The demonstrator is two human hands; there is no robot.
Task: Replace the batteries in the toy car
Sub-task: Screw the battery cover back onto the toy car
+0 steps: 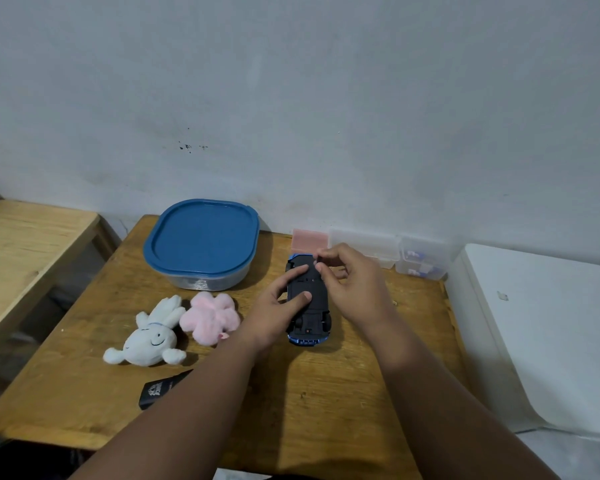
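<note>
The bench (326, 393) carries the work. Beyond my left hand (280, 308) stands a lidded blue container (201, 242). The toy car (309, 299) lies underside up beneath both hands. My left hand grips its side, steadying it. My right hand (352, 282) pinches at the underside with curled fingers; whether it holds anything, I cannot tell. No batteries visible: replacement appears barely begun.
</note>
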